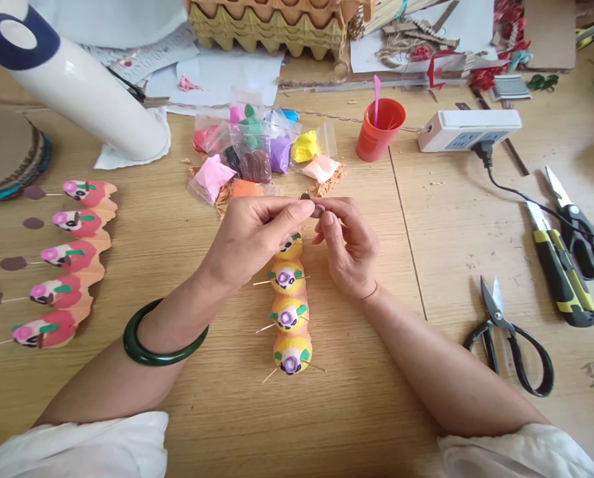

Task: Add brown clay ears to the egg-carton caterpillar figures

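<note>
Between the fingertips of both hands is a small piece of brown modelling clay [317,211]. My left hand [257,232], with a dark green bangle [133,338] on its forearm, pinches it from the left. My right hand [351,249] pinches it from the right with thumb and forefinger. Below them lies a yellow-painted egg-carton strip [290,295]. Its bumps carry clay faces with purple rings and green pieces, and thin sticks poke out of the sides. My left hand partly covers the strip's far end.
Bagged coloured clay [254,166] lies beyond my hands. A red cup [381,129] and a power strip [469,129] stand at the back right. Scissors [499,318] and a utility knife [559,275] lie right. A red-painted carton strip [85,259] with brown-tipped sticks lies left, near a white cylinder [92,93].
</note>
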A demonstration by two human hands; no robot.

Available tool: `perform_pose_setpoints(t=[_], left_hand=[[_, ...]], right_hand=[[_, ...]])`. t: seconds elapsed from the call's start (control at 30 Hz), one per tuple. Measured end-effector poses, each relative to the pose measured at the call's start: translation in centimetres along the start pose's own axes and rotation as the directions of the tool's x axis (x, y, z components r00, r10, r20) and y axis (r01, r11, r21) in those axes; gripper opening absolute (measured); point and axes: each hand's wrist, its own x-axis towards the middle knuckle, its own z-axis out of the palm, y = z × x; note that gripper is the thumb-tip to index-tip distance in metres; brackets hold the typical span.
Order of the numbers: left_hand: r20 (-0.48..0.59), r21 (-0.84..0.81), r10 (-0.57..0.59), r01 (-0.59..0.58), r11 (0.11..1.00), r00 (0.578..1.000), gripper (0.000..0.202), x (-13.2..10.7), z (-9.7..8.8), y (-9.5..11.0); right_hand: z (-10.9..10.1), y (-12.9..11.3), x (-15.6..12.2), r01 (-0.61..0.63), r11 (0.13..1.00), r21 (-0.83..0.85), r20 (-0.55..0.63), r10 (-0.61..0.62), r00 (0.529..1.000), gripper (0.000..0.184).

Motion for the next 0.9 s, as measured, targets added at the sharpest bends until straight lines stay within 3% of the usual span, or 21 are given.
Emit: perform_pose_setpoints(t=[0.13, 0.4, 0.5, 0.63, 0.77, 0.9], left_hand=[[-0.024, 0.029, -0.029, 0.030, 0.999, 0.999, 0.016, 0.32, 0.01, -0.32], [-0.105, 0.129, 0.079, -0.065, 0.990, 0.991, 0.008, 0.20, 0.18, 0.09], [-0.117, 0.090, 0.043, -0.032, 0.995, 0.992, 0.014, 0.15, 0.17, -0.02], [-0.037, -0.035, -0.048, 0.046, 0.998, 0.998, 0.026, 0.16, 0.09, 0.13], [-0.027, -0.141, -0.098, 0.094, 0.985, 0.995, 0.021, 0.28, 0.10, 0.27], [-0.037, -0.103, -0.085, 0.081, 0.991, 0.996, 0.019, 0.31, 0.13, 0.08]], right_hand=[[0.04, 0.04, -0.02, 0.011, 1.000, -0.020, 0.004, -0.011, 1.000, 0.025], [-0.10, -0.08, -0.06, 0.016, 1.000, -0.017, 0.018, -0.016, 1.000, 0.027], [-0.11, -0.04, -0.07, 0.017, 1.000, 0.026, 0.015, -0.018, 1.000, 0.025], [-0.09, -0.02, -0.12, -0.033, 0.999, 0.029, 0.008, 0.033, 0.999, 0.028], [-0.09, -0.04, -0.16, -0.046, 0.999, 0.029, 0.011, 0.046, 0.999, 0.028], [-0.06, 0.06, -0.16, -0.046, 0.999, 0.016, 0.003, 0.046, 0.999, 0.028]])
